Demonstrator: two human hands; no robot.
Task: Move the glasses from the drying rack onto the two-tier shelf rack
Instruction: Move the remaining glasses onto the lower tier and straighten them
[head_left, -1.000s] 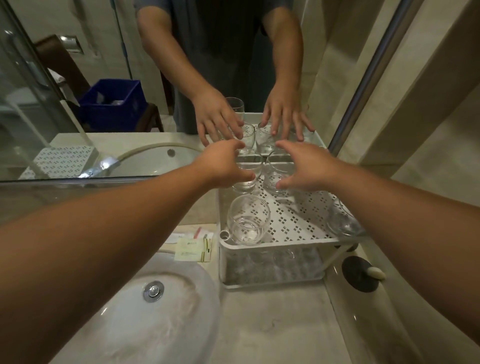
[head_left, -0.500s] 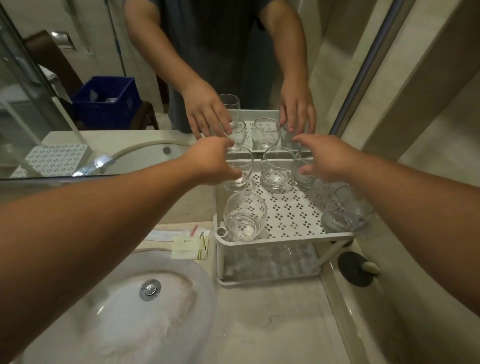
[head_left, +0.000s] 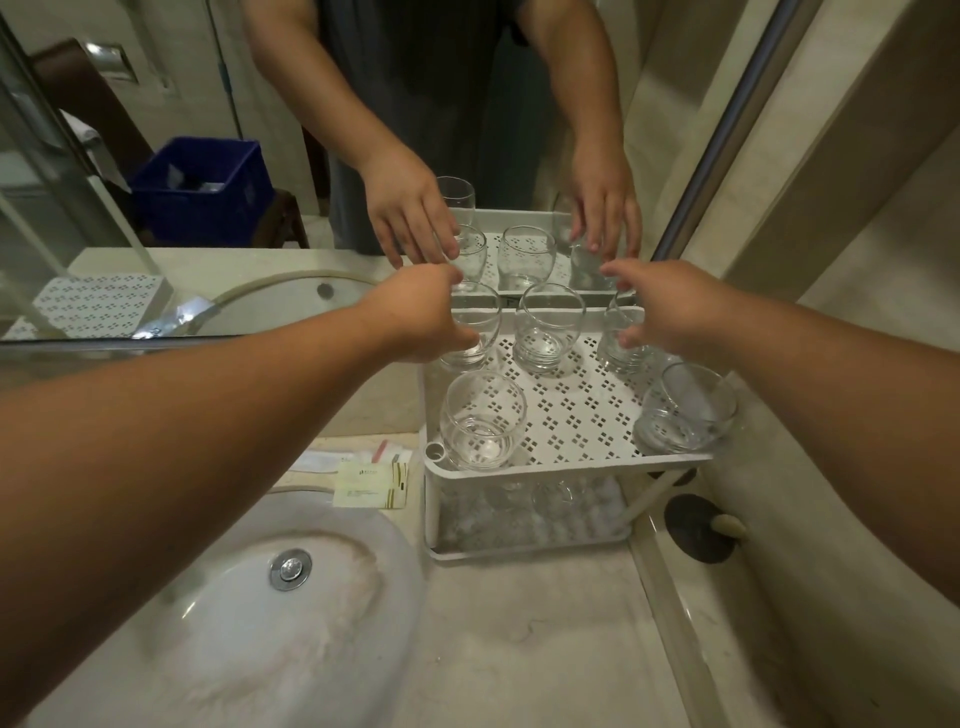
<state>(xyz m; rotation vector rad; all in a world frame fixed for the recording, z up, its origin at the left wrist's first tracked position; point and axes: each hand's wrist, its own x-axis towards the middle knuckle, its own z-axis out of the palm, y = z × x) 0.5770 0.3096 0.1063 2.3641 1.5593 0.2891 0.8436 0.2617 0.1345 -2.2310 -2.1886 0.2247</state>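
L hand (head_left: 415, 312) fingers curled round back-left glass (head_left: 470, 332) on shelf rack (head_left: 571, 460) top tier; R hand (head_left: 670, 309) fingers round back-right glass (head_left: 621, 338). Both glasses upright.

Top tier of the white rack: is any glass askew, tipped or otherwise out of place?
Yes. The front-right glass sits at the tier's corner, leaning outward, with its body past the white rack's right edge. The other glasses, including the front-left glass, stand well inside the rim. Nothing looks spilled or broken.
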